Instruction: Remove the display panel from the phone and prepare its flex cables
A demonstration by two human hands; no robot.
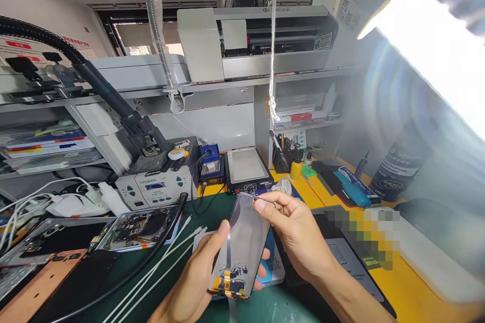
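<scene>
My left hand point(197, 275) grips a phone screen point(248, 237), its thumb along the left edge and its fingertips showing past the right edge. The grey back of the screen faces me, tilted, with a gold flex cable point(227, 282) at the lower end. A narrow grey strip runs down the left side and hangs below the bottom edge. At the upper right corner of the screen, my right hand point(299, 229) is closed in a pinch of thumb and forefinger. A thin dark edge or strip shows there; what exactly it pinches is too small to tell. Beneath lies a blue-and-white package point(275, 267).
White cables point(159, 267) and a black hose cross the green mat left of my hands. Opened devices point(144, 227) lie farther left. Behind stand a rework station point(155, 186) and a heating plate point(248, 166). A bright lamp point(424, 35) hangs at upper right.
</scene>
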